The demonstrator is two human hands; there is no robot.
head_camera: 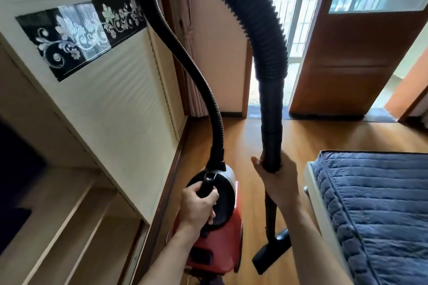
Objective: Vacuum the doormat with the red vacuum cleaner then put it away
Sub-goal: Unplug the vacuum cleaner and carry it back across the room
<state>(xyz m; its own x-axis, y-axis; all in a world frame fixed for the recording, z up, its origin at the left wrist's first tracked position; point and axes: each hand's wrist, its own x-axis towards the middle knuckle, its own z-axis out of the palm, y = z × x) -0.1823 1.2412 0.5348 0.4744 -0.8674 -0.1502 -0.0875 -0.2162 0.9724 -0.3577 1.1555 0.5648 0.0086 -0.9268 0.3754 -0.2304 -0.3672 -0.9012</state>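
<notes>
I start with the wooden floor [312, 136], which runs ahead of my fingers toward the open wooden door [354, 53], and I judge the doormat [377, 118] to be the dark strip at that threshold, well beyond both hands; I cannot tell its texture from here. To the outside of my right fingers lies a blue quilted mattress [375, 210]; to the outside of my left fingers stands a cream cabinet [111, 90].

The red vacuum cleaner [215, 250] hangs directly below my left hand [199, 206], whose fingers are curled tight around its black carry handle [207, 184]. The corrugated hose [266, 18] arches up from the canister, above both hands, and comes down into the rigid wand [271, 136]. My right hand [278, 183] wraps that wand, fingers closed round it with the thumb lying along its near side. The floor nozzle [271, 252] sits below those fingers, just beside the canister.

I judge this to be the carry toward the doormat. To do it well, I keep the canister level and clear of the cabinet edge, hold the wand upright so the nozzle does not drag, and leave slack in the hose arch so it cannot snag the door.
</notes>
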